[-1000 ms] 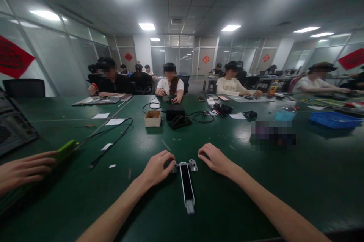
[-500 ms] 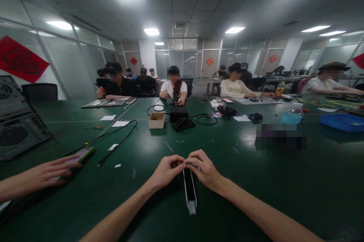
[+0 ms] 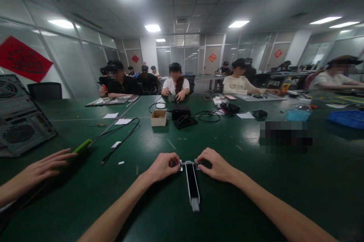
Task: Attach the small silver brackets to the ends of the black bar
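In front of me on the green table (image 3: 159, 211) lies a slim bar (image 3: 192, 183) with a white frame, a black middle and a grey near end. Two small shiny silver pieces stick out sideways from its far end. My left hand (image 3: 165, 167) pinches the left silver piece (image 3: 181, 165) between thumb and fingers. The right silver piece (image 3: 197, 165) is in the pinch of my right hand (image 3: 216, 164). Fingertips partly cover both pieces, and their exact kind does not show.
Another person's hand (image 3: 47, 168) rests at the left by a green-edged object (image 3: 83, 147). A black cable (image 3: 121, 141) lies nearby. Ahead stand a small cardboard box (image 3: 158, 118) and a black device (image 3: 181, 112). A blue tray (image 3: 345, 120) is far right; several people sit opposite.
My hands have moved apart, from together at the bar's far end to either side of it, and the silver pieces now show spread outward. The view has shifted slightly.
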Demonstrator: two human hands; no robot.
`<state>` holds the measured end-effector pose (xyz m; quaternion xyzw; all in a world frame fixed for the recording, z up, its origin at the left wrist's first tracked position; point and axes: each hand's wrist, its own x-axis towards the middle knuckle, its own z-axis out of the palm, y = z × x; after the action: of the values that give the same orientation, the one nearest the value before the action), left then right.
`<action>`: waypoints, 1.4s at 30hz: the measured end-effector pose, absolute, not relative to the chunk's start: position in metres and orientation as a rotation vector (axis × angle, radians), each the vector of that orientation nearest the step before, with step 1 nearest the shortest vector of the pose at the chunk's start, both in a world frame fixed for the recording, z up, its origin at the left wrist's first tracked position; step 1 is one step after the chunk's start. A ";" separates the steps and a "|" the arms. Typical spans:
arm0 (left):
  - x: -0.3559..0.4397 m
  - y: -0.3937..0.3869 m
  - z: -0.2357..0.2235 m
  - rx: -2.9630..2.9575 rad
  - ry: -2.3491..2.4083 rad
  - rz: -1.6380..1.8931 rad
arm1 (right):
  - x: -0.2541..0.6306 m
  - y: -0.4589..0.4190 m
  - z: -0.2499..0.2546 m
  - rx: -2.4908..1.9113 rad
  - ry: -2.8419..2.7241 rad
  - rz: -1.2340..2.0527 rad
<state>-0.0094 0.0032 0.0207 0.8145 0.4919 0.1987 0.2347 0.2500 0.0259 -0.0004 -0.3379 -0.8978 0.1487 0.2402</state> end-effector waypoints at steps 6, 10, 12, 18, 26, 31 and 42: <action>-0.006 0.001 0.023 2.229 1.409 0.515 | 0.243 0.026 -0.003 -0.962 -2.440 0.440; -0.005 -0.001 0.025 2.285 1.459 0.504 | 0.241 0.024 -0.001 -1.001 -2.424 0.453; -0.005 -0.002 0.023 2.327 1.489 0.498 | 0.240 0.023 -0.001 -1.011 -2.413 0.453; -0.002 -0.004 0.021 2.337 1.516 0.519 | 0.238 0.021 -0.001 -0.998 -2.370 0.460; 0.001 -0.007 0.023 2.233 1.524 0.566 | 0.238 0.020 -0.002 -1.005 -2.361 0.475; 0.000 -0.006 0.022 2.233 1.495 0.555 | 0.237 0.018 0.001 -1.017 -2.355 0.477; -0.002 -0.002 0.017 2.326 1.536 0.522 | 0.237 0.020 -0.001 -0.986 -2.337 0.469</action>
<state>-0.0023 -0.0017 0.0170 0.8107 0.5353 0.1819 0.1521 0.2371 0.0200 -0.0009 -0.3673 -0.8705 0.1748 0.2773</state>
